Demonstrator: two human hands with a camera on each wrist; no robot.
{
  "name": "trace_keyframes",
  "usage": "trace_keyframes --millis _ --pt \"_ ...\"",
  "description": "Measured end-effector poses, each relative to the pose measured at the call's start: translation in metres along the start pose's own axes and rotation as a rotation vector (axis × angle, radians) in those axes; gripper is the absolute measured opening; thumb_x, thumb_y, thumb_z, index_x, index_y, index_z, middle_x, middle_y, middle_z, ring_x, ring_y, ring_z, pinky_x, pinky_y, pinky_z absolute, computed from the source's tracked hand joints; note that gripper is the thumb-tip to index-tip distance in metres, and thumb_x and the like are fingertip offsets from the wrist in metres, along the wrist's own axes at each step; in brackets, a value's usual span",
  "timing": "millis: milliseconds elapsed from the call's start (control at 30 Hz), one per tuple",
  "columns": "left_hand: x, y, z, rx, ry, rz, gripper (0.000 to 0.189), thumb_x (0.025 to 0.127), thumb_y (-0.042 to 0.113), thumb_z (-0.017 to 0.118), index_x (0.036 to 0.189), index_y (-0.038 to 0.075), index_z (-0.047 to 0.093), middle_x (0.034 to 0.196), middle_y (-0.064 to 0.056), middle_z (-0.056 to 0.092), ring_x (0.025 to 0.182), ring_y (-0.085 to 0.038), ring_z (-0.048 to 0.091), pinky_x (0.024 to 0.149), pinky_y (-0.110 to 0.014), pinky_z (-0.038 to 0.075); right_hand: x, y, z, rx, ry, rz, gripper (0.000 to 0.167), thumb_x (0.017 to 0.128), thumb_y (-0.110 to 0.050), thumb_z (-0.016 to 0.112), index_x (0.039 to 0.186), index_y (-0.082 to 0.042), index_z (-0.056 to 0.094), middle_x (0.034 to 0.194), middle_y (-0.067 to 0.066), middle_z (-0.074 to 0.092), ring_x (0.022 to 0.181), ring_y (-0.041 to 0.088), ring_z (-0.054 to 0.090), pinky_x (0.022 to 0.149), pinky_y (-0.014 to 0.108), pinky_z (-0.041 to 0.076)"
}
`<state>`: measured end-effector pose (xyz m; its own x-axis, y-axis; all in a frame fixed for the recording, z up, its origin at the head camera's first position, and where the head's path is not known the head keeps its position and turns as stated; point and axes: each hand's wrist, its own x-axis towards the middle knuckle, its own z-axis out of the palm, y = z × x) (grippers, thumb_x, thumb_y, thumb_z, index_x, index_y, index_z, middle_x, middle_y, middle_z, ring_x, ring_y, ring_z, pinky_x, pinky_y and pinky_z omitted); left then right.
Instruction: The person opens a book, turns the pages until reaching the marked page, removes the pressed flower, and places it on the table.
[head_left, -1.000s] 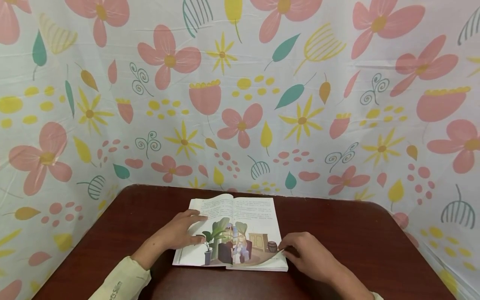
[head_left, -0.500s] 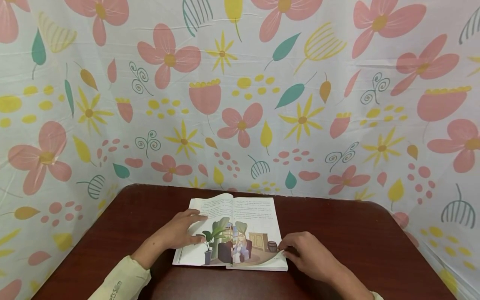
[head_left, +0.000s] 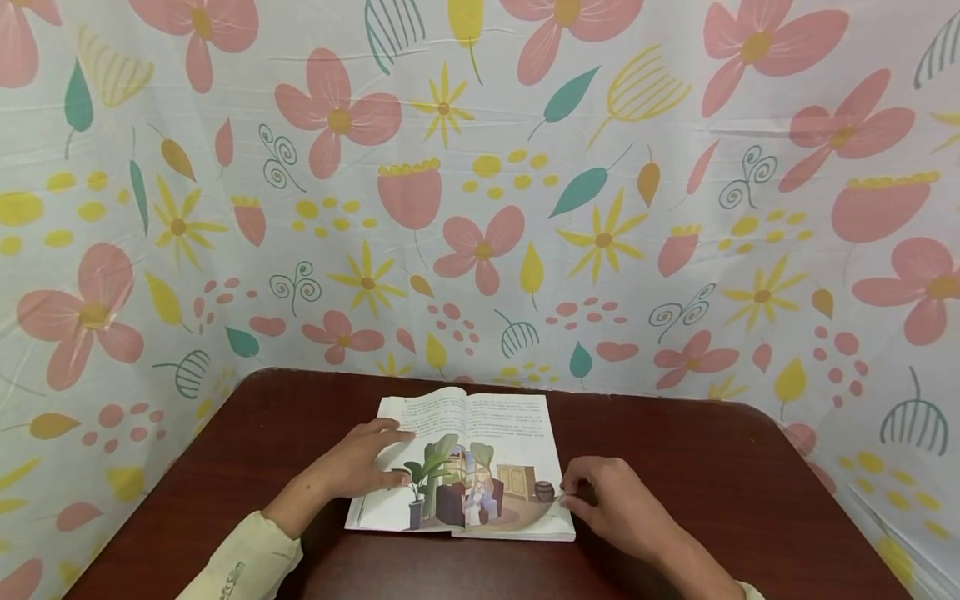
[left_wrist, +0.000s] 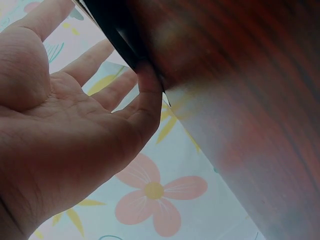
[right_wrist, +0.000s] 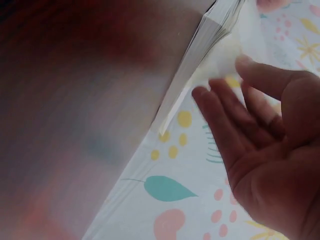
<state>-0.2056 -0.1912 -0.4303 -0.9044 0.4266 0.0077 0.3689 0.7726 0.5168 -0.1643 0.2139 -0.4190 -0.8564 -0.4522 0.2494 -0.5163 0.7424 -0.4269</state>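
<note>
An open picture book (head_left: 510, 417) lies on the dark table, text at the top of its pages and a drawn room with plants across the lower half. My left hand (head_left: 360, 462) rests on the left page with fingers spread and thumb on the paper. In the left wrist view the palm of the left hand (left_wrist: 75, 115) shows beside the book's dark underside. At the book's lower right corner, my right hand (head_left: 618, 504) pinches the slightly raised page corner between thumb and forefinger. The right wrist view shows the right hand (right_wrist: 270, 130) beside the stacked page edges (right_wrist: 200, 45).
The reddish-brown table (head_left: 690, 450) has rounded far corners. A white curtain (head_left: 480, 333) printed with pink flowers, yellow shapes and green leaves surrounds it at the back and both sides. A pale sleeve (head_left: 243, 558) covers the left forearm.
The right hand's fingers have shifted slightly and its forefinger is a little more arched at the page corner. The corner's curl looks smaller. The left hand and the book stay in place.
</note>
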Motion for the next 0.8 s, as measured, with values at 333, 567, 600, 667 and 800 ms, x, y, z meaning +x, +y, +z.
trace_keyframes --millis 333,567,600,667,800 --pt "0.002 0.000 0.000 0.008 -0.006 0.007 0.066 0.092 0.035 0.085 0.149 0.011 0.062 0.159 -0.021 0.046 0.147 -0.048 0.039 0.112 -0.064 0.041 0.001 -0.004 0.003 0.215 -0.001 0.071 0.008 0.099 -0.024 0.079 0.106 -0.022 0.081 0.103 -0.011 0.076 0.093 0.004 0.071 0.077 0.028 0.060" --pt "0.002 -0.001 0.000 -0.003 -0.003 0.007 0.057 0.102 0.039 0.073 0.150 0.009 0.061 0.160 -0.023 0.045 0.148 -0.050 0.038 0.114 -0.067 0.037 0.010 -0.024 0.017 0.425 -0.146 0.023 0.033 0.104 -0.009 0.067 0.136 -0.007 0.065 0.128 0.001 0.071 0.119 0.017 0.068 0.096 0.032 0.057" --pt "0.002 -0.001 0.000 -0.013 -0.002 0.001 0.055 0.105 0.041 0.068 0.149 0.009 0.062 0.160 -0.023 0.045 0.149 -0.050 0.037 0.115 -0.068 0.035 0.012 -0.027 0.019 0.423 -0.158 0.011 0.033 0.103 -0.008 0.067 0.136 -0.008 0.065 0.128 -0.001 0.071 0.121 0.016 0.067 0.098 0.032 0.057" --pt "0.001 0.000 0.000 -0.047 0.006 -0.022 0.054 0.110 0.046 0.057 0.149 0.009 0.062 0.160 -0.023 0.045 0.150 -0.050 0.035 0.117 -0.068 0.032 0.015 -0.033 0.024 0.420 -0.177 -0.019 0.033 0.103 -0.008 0.068 0.136 -0.011 0.065 0.130 -0.003 0.069 0.125 0.015 0.065 0.100 0.031 0.056" --pt "0.003 0.002 0.002 -0.123 0.043 -0.079 0.065 0.114 0.053 0.037 0.151 0.003 0.059 0.160 -0.021 0.047 0.152 -0.047 0.034 0.120 -0.066 0.029 0.023 -0.046 0.034 0.451 -0.202 -0.112 0.036 0.100 -0.001 0.067 0.134 -0.012 0.066 0.134 -0.001 0.067 0.131 0.017 0.062 0.105 0.037 0.054"
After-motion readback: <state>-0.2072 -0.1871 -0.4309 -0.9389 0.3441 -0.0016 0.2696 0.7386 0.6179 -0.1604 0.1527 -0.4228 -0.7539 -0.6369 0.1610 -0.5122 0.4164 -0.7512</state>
